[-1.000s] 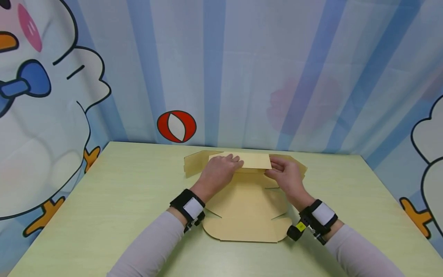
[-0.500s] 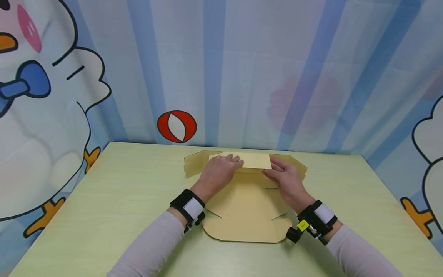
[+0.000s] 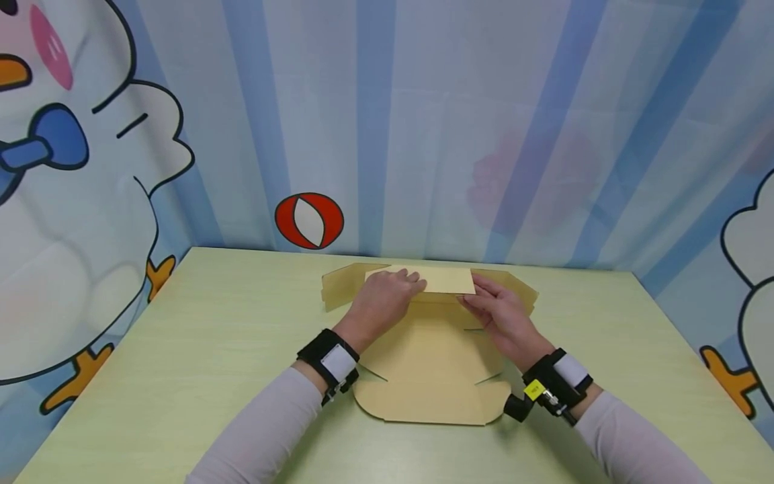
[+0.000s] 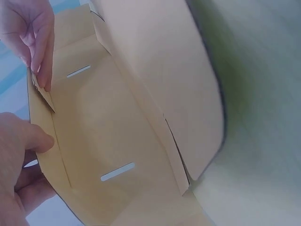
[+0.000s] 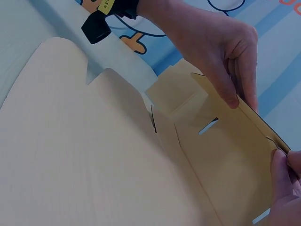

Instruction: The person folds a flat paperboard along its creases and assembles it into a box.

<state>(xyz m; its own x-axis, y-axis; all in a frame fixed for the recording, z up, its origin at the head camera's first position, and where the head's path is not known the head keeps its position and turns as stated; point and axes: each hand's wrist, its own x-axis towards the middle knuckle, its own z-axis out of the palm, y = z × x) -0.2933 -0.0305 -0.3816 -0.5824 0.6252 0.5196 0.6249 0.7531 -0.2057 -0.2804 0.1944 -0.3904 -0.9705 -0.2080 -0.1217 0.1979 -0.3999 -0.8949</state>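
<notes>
Near slots (image 4: 117, 171) only wrist views show, left hand (image 3: 382, 306) and right hand (image 3: 506, 321) pinch cardboard (image 3: 432, 366).

We count two hands (image 3: 382, 306) (image 3: 506, 324), two wristbands (image 3: 329, 363) (image 3: 559, 380) and two sleeves (image 3: 260, 430) (image 3: 637, 440). We see one cardboard piece (image 3: 432, 363), one table (image 3: 181, 376) and one printed ball (image 3: 309, 221).
</notes>
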